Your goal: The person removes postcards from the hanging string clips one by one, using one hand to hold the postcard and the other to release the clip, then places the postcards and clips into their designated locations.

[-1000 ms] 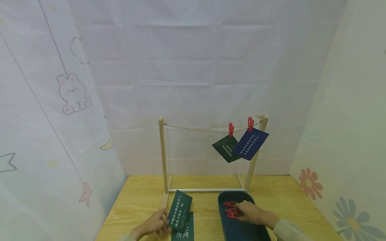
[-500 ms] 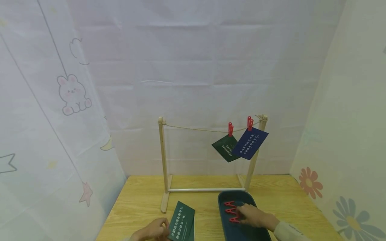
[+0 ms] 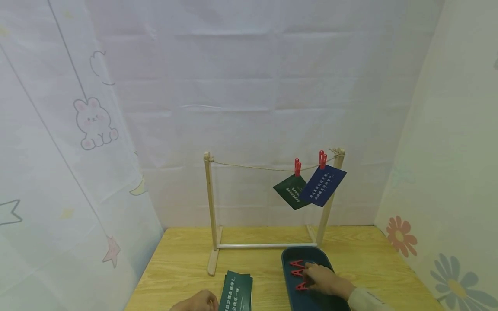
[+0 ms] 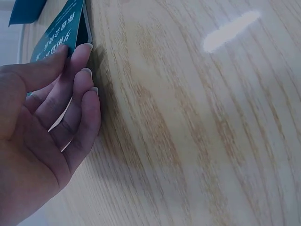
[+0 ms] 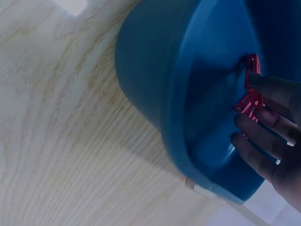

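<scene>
At the left front of the table, my left hand pinches the edge of a dark green card between thumb and forefinger. Its other fingers curl loosely beside it. White writing shows on the card, which overlaps another green card beneath it. Inside the blue tray, my right hand reaches down to the red clothespins. In the right wrist view its thumb overlaps one clothespin, and the remaining fingers spread below. I cannot tell whether it grips a clothespin.
A wooden frame with a string stands behind the cards and tray. From the string's right half hang a green card and a blue card, each by a red clothespin. Patterned walls enclose the table.
My left hand has come down and nearer with the green card, which now lies over the other one. The clothespins have spread apart under my right hand, which stays in the tray.
</scene>
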`<state>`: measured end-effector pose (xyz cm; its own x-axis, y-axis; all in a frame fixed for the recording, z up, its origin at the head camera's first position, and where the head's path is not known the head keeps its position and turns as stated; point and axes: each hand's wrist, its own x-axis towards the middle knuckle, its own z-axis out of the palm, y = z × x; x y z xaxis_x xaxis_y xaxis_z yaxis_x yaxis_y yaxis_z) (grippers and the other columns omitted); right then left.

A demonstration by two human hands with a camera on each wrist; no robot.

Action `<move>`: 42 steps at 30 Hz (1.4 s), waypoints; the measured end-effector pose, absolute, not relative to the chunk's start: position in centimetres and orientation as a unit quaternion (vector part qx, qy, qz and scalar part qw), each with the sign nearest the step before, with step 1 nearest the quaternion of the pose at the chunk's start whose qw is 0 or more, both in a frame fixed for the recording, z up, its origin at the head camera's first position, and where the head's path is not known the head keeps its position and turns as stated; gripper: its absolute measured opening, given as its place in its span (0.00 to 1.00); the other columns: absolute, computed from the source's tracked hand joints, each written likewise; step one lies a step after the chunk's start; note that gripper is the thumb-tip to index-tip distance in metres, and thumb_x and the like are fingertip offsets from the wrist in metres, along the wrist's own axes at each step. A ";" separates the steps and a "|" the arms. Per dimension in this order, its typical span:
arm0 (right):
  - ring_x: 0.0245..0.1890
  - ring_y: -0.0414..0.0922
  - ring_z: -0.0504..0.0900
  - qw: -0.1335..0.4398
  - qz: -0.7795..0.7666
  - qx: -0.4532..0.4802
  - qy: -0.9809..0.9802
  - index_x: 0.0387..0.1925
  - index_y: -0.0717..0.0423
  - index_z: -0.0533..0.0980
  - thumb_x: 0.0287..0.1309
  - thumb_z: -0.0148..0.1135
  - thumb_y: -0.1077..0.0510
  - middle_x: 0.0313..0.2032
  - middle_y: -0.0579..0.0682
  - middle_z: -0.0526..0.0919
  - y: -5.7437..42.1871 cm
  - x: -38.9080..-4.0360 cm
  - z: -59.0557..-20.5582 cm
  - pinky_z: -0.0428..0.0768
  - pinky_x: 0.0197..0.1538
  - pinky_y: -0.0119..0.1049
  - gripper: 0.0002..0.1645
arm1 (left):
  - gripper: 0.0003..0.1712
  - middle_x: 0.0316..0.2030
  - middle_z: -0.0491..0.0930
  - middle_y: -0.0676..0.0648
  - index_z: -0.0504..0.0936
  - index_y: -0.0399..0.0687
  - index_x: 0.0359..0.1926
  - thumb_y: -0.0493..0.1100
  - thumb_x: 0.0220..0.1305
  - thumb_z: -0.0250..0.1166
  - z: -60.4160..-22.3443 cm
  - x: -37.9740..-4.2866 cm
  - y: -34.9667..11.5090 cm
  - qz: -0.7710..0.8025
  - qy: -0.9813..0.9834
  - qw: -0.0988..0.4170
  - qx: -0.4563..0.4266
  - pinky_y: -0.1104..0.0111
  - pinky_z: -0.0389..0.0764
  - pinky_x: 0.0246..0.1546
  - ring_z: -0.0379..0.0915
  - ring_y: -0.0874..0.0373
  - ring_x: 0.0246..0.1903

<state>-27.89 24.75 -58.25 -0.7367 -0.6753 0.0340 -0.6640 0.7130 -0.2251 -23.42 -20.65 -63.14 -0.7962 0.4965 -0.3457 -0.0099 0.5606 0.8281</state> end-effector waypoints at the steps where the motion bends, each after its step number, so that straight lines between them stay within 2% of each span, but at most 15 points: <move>1: 0.26 0.33 0.72 0.023 -0.107 -0.357 0.928 0.28 0.50 0.79 0.44 0.79 0.58 0.30 0.38 0.70 24.6 -27.9 -58.4 0.74 0.27 0.33 0.14 | 0.11 0.25 0.77 0.51 0.82 0.46 0.29 0.29 0.54 0.56 -63.6 -23.6 -20.8 0.443 0.836 0.291 0.142 0.73 0.73 0.23 0.70 0.64 0.23; 5: 0.24 0.35 0.71 0.013 -0.078 -0.329 0.941 0.29 0.49 0.79 0.44 0.79 0.55 0.28 0.38 0.70 24.1 -28.0 -58.8 0.73 0.26 0.35 0.14 | 0.10 0.27 0.80 0.51 0.83 0.49 0.30 0.32 0.56 0.58 -64.8 -23.9 -21.2 0.432 0.840 0.296 0.140 0.73 0.76 0.24 0.74 0.64 0.25; 12: 0.23 0.37 0.71 -0.013 -0.052 -0.300 0.953 0.27 0.49 0.78 0.44 0.79 0.55 0.26 0.39 0.70 23.5 -28.3 -59.5 0.73 0.24 0.37 0.14 | 0.05 0.25 0.79 0.49 0.83 0.42 0.29 0.33 0.58 0.62 -63.5 -23.1 -20.8 0.452 0.835 0.278 0.144 0.73 0.73 0.23 0.71 0.62 0.23; 16: 0.23 0.37 0.72 -0.024 -0.056 -0.297 0.953 0.26 0.49 0.76 0.43 0.79 0.56 0.26 0.39 0.70 23.5 -28.2 -59.9 0.73 0.23 0.36 0.16 | 0.10 0.23 0.78 0.51 0.82 0.39 0.28 0.38 0.68 0.62 -62.9 -22.5 -20.7 0.470 0.829 0.263 0.153 0.75 0.69 0.22 0.68 0.64 0.21; 19: 0.22 0.38 0.71 -0.032 -0.059 -0.295 0.953 0.26 0.49 0.75 0.41 0.79 0.57 0.26 0.40 0.69 23.5 -28.3 -60.1 0.73 0.22 0.36 0.17 | 0.15 0.21 0.77 0.53 0.81 0.37 0.28 0.41 0.70 0.62 -62.7 -22.2 -20.7 0.476 0.827 0.246 0.168 0.76 0.67 0.21 0.67 0.66 0.20; 22: 0.23 0.40 0.72 -0.035 -0.061 -0.286 0.956 0.26 0.49 0.75 0.41 0.79 0.58 0.27 0.40 0.69 23.3 -28.3 -60.1 0.73 0.22 0.37 0.17 | 0.15 0.21 0.77 0.53 0.82 0.34 0.27 0.40 0.70 0.62 -62.8 -22.1 -20.6 0.484 0.825 0.238 0.172 0.77 0.66 0.20 0.66 0.66 0.19; 27: 0.24 0.43 0.75 -0.035 -0.054 -0.276 0.959 0.28 0.51 0.76 0.41 0.80 0.58 0.28 0.42 0.71 23.1 -28.3 -60.2 0.76 0.24 0.40 0.17 | 0.10 0.21 0.78 0.51 0.82 0.37 0.26 0.37 0.65 0.63 -63.1 -22.0 -20.3 0.477 0.829 0.249 0.149 0.75 0.70 0.21 0.69 0.63 0.21; 32: 0.22 0.41 0.74 -0.044 -0.046 -0.285 0.957 0.27 0.51 0.74 0.43 0.77 0.60 0.27 0.42 0.71 23.0 -28.1 -60.5 0.76 0.22 0.39 0.16 | 0.06 0.23 0.79 0.53 0.82 0.34 0.29 0.33 0.60 0.62 -63.7 -22.5 -20.3 0.465 0.828 0.253 0.183 0.74 0.71 0.24 0.69 0.64 0.22; 37: 0.22 0.41 0.74 -0.061 -0.045 -0.297 0.952 0.27 0.50 0.74 0.44 0.77 0.60 0.27 0.43 0.71 23.1 -28.0 -60.6 0.75 0.21 0.39 0.16 | 0.08 0.22 0.77 0.55 0.82 0.34 0.29 0.36 0.62 0.64 -64.0 -22.7 -20.2 0.472 0.820 0.253 0.204 0.77 0.69 0.22 0.68 0.67 0.20; 42: 0.22 0.39 0.73 -0.043 -0.062 -0.292 0.953 0.28 0.49 0.73 0.46 0.77 0.60 0.27 0.41 0.70 23.2 -28.0 -60.6 0.74 0.22 0.38 0.16 | 0.09 0.19 0.75 0.56 0.81 0.41 0.27 0.41 0.61 0.67 -63.8 -22.5 -20.0 0.459 0.831 0.250 0.187 0.78 0.67 0.20 0.67 0.67 0.19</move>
<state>-27.96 23.23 -60.56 -0.8254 -0.5518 0.1191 -0.5626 0.8215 -0.0928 -22.51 -20.01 -63.77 -0.8042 0.5418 -0.2443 0.0818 0.5080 0.8574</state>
